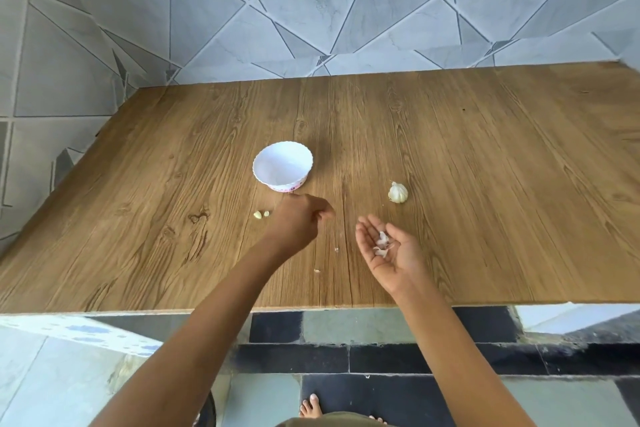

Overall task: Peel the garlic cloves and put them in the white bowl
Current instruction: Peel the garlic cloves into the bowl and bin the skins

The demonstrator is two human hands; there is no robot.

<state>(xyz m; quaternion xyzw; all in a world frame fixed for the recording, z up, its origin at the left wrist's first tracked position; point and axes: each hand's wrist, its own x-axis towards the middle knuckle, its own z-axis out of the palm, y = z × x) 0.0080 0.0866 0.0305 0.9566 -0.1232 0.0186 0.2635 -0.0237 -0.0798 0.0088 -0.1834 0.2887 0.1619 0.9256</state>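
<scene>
The white scalloped bowl (282, 165) stands upright near the middle of the wooden table (485, 166), and I see nothing in it. Two small peeled cloves (260, 214) lie on the table just in front of the bowl. A garlic bulb (398, 192) sits to the right. My left hand (299, 222) hovers palm down beside the cloves, fingers loosely curled and blurred. My right hand (386, 246) is held palm up over the table, with several garlic skins (382, 243) lying in it.
Small skin scraps (317, 270) lie on the table between my arms. A tiled wall rises behind the table. The table's front edge runs across the lower half, with tiled floor and bare toes (310, 406) below.
</scene>
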